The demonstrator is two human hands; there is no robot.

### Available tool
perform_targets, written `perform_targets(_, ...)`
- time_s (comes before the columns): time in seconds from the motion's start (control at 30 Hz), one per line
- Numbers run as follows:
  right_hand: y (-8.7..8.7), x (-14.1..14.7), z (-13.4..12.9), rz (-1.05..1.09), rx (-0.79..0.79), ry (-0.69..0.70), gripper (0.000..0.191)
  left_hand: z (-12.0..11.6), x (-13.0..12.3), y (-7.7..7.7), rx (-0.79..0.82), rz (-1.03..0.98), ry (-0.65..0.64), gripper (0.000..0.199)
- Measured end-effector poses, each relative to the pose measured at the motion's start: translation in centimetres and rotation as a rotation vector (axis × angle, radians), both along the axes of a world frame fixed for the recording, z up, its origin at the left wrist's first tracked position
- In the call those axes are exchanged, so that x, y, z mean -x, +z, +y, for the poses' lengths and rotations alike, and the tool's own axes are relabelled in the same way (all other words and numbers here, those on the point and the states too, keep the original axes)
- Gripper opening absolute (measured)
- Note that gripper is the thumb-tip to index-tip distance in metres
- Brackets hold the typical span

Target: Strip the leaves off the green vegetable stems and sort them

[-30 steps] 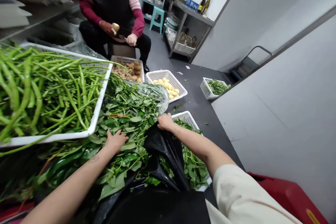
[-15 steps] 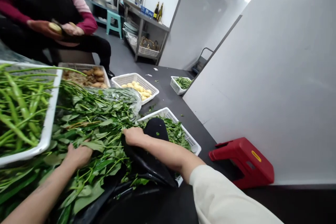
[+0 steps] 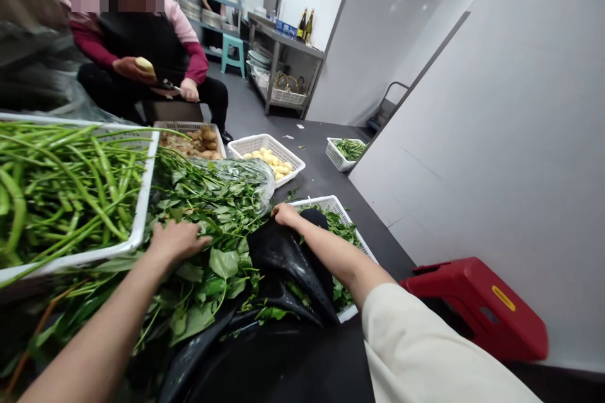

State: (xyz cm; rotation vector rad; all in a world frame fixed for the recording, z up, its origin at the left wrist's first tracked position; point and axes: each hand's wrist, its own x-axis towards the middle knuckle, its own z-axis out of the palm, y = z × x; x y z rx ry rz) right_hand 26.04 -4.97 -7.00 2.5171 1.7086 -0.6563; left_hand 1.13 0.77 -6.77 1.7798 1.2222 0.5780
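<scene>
My left hand (image 3: 177,240) rests over a heap of leafy green stems (image 3: 222,264), fingers stretched out and spread among the upper leaves. My right hand (image 3: 285,215) is closed on the upper edge of a wet black apron (image 3: 288,258) by my right knee. The apron stretches down across my lap, with some leaves lying in its folds. Partly hidden behind my knee and right arm is a white basket (image 3: 363,245) of leafy greens. Left of my left hand stands a white crate (image 3: 144,201) full of long green stems.
A person (image 3: 142,44) sits opposite, holding a peeled potato and a tool. Nearby are a basket of unpeeled potatoes (image 3: 203,141), a basket of peeled potatoes (image 3: 274,160) and a small basket of greens (image 3: 347,150). A red stool (image 3: 482,308) stands at right by a grey wall panel (image 3: 496,170).
The view has swung left. My left hand has risen out of the leaves and shifted forward. My right hand has moved a little forward with the apron edge. The person opposite has lowered the tool.
</scene>
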Motion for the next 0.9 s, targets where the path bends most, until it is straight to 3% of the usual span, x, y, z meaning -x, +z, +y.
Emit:
perform_targets(0.07, 0.9, -0.6, 0.4, 0.004, -0.039, 0.01, 0.033, -2.5, -2.5, -0.2, -0.093, 0.085, -0.114, 0.048)
perform_targets(0.13, 2.1, -1.4, 0.8, -0.004, -0.08, 0.017, 0.033, -5.1, -5.0, -1.2, -0.274, 0.387, -0.406, 0.076)
perform_targets(0.17, 2.6, -2.0, 1.0, -0.011, -0.096, 0.016, 0.033, -6.0, -5.8, -1.9, -0.318, 0.545, -0.484, 0.081)
perform_targets(0.27, 4.0, -4.0, 1.4, -0.036, -0.112, 0.005, 0.032, -6.6, -6.2, -3.3, -0.391, 0.779, -0.521, 0.075)
perform_targets(0.37, 4.2, -5.9, 1.9, -0.056, -0.097, 0.002, 0.028, -4.8, -4.4, -3.3, -0.36, 0.823, -0.471, 0.057)
perform_targets(0.53, 1.7, -7.1, 3.1, -0.094, 0.028, 0.026, 0.022, -2.4, -1.6, -2.7, -0.246, 0.861, -0.457, 0.042)
perform_targets(0.67, -1.5, -6.8, 3.5, -0.149, 0.17, 0.066, 0.03, -2.7, 0.0, -4.6, -0.085, 0.831, -0.443, 0.044)
perform_targets(0.8, -3.7, -6.3, 2.6, -0.171, 0.225, 0.173, 0.031, -3.8, -0.1, -5.6, -0.061, 0.88, -0.436, 0.046)
perform_targets(0.9, -4.8, -5.3, 1.8, -0.152, 0.205, 0.281, 0.022, -4.7, -1.3, -4.8, -0.072, 0.97, -0.488, 0.049)
